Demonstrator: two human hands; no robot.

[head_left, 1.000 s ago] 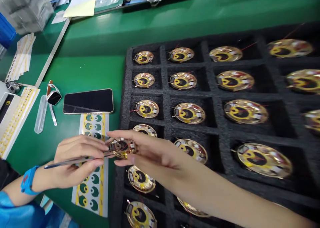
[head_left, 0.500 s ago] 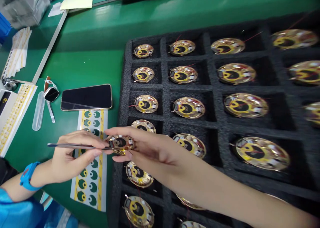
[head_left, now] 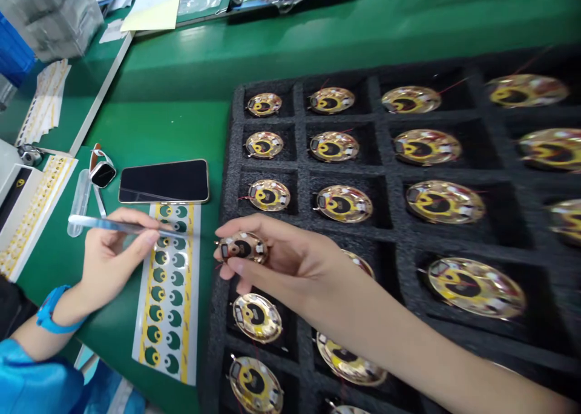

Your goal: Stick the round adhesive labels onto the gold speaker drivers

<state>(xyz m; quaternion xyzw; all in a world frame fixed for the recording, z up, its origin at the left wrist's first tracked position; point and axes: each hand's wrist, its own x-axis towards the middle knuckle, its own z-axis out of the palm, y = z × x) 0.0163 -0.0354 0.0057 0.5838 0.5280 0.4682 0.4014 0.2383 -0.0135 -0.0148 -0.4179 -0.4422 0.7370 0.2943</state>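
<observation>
**Head view: right hand [head_left: 281, 262] pinching a gold disc [head_left: 242, 248], left hand [head_left: 111, 262] on tweezers [head_left: 118, 226].**
I saw the disc at the right hand's fingertips, gripped narrow between thumb and fingers, yellow ring and dark centre facing up, out over the left edge of the black foam tray [head_left: 231, 160]. The left hand pinched the tweezers narrow, like a pen, tips pointing right and ending just beside the disc; I couldn't tell if they touched. Beneath them lay a sheet of round yellow and green stickers [head_left: 169, 299] on the green bench [head_left: 149, 129]. Past it sat a phone [head_left: 163, 181] and a smartwatch [head_left: 102, 174]. Other gold discs [head_left: 267, 195] lay one per tray compartment. A blue wristband [head_left: 52, 310] circled the left wrist.
</observation>
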